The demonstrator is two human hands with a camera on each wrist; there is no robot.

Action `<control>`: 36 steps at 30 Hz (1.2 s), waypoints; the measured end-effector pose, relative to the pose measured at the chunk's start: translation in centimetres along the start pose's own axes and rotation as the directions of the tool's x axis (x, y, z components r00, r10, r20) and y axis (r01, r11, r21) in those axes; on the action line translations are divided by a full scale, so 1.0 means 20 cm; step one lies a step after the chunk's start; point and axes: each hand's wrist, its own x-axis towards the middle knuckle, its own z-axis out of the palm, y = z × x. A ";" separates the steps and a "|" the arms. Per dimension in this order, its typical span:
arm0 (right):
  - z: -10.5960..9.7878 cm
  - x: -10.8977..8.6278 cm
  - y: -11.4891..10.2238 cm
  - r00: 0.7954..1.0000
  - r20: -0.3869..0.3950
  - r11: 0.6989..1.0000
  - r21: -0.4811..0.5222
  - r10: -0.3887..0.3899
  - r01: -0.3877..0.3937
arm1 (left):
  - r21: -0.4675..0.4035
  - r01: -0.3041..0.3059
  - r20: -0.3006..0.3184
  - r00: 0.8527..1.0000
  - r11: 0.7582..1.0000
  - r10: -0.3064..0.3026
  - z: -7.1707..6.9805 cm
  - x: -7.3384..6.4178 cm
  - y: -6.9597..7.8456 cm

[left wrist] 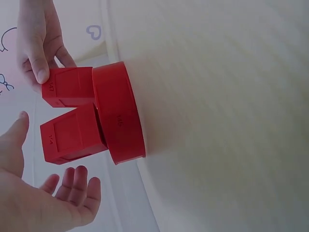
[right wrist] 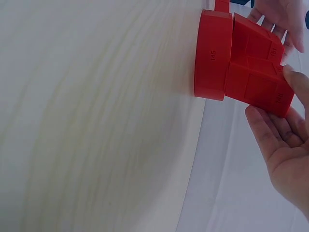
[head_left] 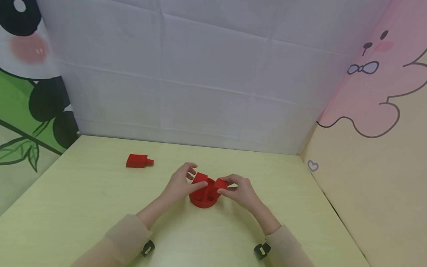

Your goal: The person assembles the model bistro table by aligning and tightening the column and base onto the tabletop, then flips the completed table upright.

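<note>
A round red base (head_left: 204,203) with a low rim stands on the table. Two red tapered block-shaped pieces rise from it side by side, slightly splayed. My right hand (head_left: 243,191) pinches the upper end of the right piece (right wrist: 258,87) between thumb and fingers; its lower end meets the base. Around the left piece (left wrist: 72,133) my left hand (head_left: 178,184) is spread with loose fingers, apart from it in the left wrist view (left wrist: 48,193). Raised numbers mark the pieces and the base. How deep the lower ends sit inside the base is hidden.
Farther back on the left, a similar red piece (head_left: 137,161) lies on its side, its narrow neck pointing right. The pale wooden table (head_left: 100,207) ends at a white cloth wall (head_left: 200,92) behind and a cartoon-printed panel (head_left: 373,167) on the right.
</note>
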 end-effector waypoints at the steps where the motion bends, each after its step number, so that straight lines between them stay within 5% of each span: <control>1: 0.00 0.00 0.00 1.000 0.001 1.000 0.000 0.001 -0.001 | -0.004 0.027 -0.009 1.000 1.000 -0.027 0.01 0.00 0.01; 5: 0.00 0.00 0.01 1.000 0.007 1.000 0.004 0.010 -0.010 | -0.006 0.076 -0.036 0.996 0.997 -0.076 0.03 -0.01 0.02; 11: 0.01 0.00 0.00 1.000 0.007 1.000 0.004 0.016 -0.016 | -0.007 0.050 -0.055 0.997 0.999 -0.051 0.05 0.00 0.00; 25: 0.00 0.00 0.00 1.000 0.003 1.000 0.008 0.017 -0.017 | -0.007 -0.037 0.075 0.996 0.999 0.038 0.01 0.01 -0.02; 30: 0.00 0.00 0.00 1.000 0.002 1.000 0.003 0.012 -0.012 | 0.005 -0.101 0.155 0.983 0.995 0.099 -0.01 0.01 -0.03; 36: 0.00 0.00 0.01 1.000 -0.005 1.000 0.005 -0.001 0.001 | -0.011 -0.207 0.255 0.945 0.978 0.202 -0.05 0.00 -0.03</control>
